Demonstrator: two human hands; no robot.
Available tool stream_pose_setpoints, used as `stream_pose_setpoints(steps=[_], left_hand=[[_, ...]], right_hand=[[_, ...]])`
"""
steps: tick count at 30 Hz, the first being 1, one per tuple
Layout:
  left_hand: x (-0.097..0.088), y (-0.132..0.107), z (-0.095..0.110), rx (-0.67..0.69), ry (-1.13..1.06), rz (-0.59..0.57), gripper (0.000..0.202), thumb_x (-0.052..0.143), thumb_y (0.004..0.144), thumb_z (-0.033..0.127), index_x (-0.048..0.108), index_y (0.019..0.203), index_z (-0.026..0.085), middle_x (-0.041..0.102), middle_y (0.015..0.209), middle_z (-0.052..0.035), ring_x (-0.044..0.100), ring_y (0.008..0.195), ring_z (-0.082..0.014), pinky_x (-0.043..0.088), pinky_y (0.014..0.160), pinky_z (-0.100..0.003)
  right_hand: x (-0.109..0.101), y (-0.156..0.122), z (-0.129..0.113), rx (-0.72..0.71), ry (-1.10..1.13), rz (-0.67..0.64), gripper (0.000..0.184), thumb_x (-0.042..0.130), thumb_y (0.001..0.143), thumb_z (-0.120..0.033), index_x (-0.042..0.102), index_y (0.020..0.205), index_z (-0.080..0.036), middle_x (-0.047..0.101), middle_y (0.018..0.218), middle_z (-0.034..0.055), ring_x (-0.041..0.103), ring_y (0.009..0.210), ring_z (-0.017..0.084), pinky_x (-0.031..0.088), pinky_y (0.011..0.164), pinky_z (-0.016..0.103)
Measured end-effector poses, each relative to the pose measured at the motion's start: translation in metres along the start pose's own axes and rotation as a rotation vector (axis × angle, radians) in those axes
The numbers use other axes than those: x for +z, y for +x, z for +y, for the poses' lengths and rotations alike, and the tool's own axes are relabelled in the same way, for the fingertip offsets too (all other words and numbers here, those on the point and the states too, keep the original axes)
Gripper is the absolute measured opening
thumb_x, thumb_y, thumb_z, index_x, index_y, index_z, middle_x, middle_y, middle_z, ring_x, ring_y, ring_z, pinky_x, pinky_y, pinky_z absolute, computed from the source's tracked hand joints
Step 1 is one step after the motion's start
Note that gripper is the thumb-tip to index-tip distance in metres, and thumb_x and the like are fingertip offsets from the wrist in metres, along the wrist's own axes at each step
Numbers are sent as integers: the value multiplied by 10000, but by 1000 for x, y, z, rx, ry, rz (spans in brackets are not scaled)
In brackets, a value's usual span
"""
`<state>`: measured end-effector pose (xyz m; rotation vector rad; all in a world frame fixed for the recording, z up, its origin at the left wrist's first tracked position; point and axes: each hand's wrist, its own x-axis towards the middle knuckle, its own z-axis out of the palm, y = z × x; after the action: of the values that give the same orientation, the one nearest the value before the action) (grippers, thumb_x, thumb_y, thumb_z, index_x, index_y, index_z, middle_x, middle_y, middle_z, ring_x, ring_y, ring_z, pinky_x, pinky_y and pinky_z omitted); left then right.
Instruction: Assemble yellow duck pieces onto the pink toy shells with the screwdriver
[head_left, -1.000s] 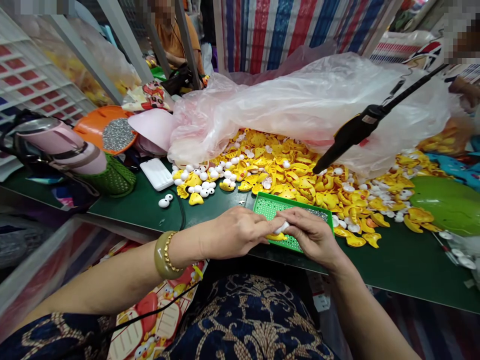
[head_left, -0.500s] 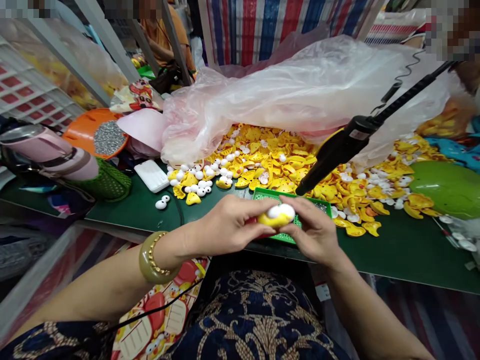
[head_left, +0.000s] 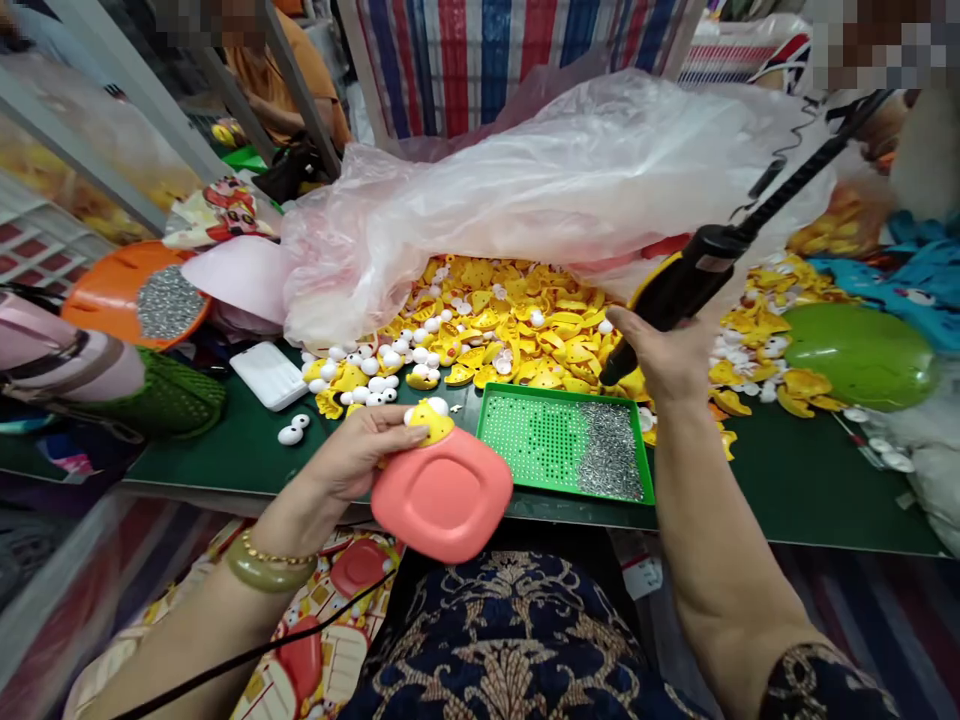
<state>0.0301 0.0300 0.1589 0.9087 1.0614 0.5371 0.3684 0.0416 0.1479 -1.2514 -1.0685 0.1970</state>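
While L hand [head_left: 360, 452] pinches, R [head_left: 673, 355] extends.

Two hands are counted: one left hand [head_left: 364, 455] and one right hand [head_left: 671, 355]. One coral-and-yellow assembly [head_left: 450, 495] and one green tray [head_left: 521, 430] are counted near. At the left, one orange bowl [head_left: 101, 300], one white device [head_left: 270, 375] and two separate white balls [head_left: 290, 436] are counted. At the right, one black screwdriver [head_left: 694, 270] and one lime-green bowl [head_left: 862, 355] are counted. Yellow shells [head_left: 559, 350] and screws [head_left: 613, 450] are too numerous to be counted.

L hand [head_left: 366, 448] holds coral/yel. pc. [head_left: 444, 502], R hand [head_left: 673, 358] at blk. elec. driver [head_left: 694, 272].
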Motion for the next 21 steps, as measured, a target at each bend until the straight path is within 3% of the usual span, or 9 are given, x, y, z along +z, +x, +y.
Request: stream_pose_setpoints(steps=[3, 6, 11, 15, 18, 21], left_hand=[[6, 10, -20, -90, -124, -37, 258, 834, 580, 222, 738, 794, 115, 712, 723, -60, 623, 573, -116, 490, 546, -187], [12, 23, -39, -79, -245, -61, 280, 835, 569, 203, 730, 807, 101, 711, 745, -69, 632, 596, -125, 502, 568, -199], [19, 41, -63, -66, -439, -100, 269, 845, 519, 178, 720, 743, 99, 702, 706, -67, 627, 577, -129, 518, 581, -215], [31, 43, -73, -76, -363, -232, 310, 845, 554, 238, 725, 792, 78, 701, 729, -82, 624, 582, -125, 494, 572, -206], [42, 43, -77, -93, -283, -279, 348, 838, 574, 265, 728, 840, 70, 704, 756, -93, 633, 622, -128, 477, 595, -204], [52, 43, -77, -107, -241, -289, 358, 842, 574, 280, 731, 846, 76, 705, 752, -92, 628, 612, -121, 461, 591, -203]], right_hand=[[18, 13, 11, 61, 73, 180, 371, 772, 626, -447, 550, 759, -181, 531, 671, -27, 546, 592, 129, 507, 528, 311], [19, 1, -5, 104, 272, 225, 335, 737, 669, -441, 516, 705, -192, 488, 558, -63, 490, 442, 95, 460, 448, 277], [-12, -39, -38, 64, 450, 83, 347, 779, 611, -406, 552, 791, -215, 534, 538, -68, 539, 475, 115, 507, 514, 297], [-45, -67, -53, 146, 442, -122, 373, 764, 644, -432, 592, 898, -220, 578, 618, -28, 568, 539, 137, 508, 504, 304], [-68, -89, -59, 243, 385, -258, 423, 812, 618, -333, 574, 950, -227, 589, 625, -28, 576, 520, 142, 510, 469, 297], [-82, -109, -54, 278, 236, -203, 326, 793, 643, -249, 558, 866, -216, 594, 598, -32, 599, 507, 151, 531, 488, 307]])
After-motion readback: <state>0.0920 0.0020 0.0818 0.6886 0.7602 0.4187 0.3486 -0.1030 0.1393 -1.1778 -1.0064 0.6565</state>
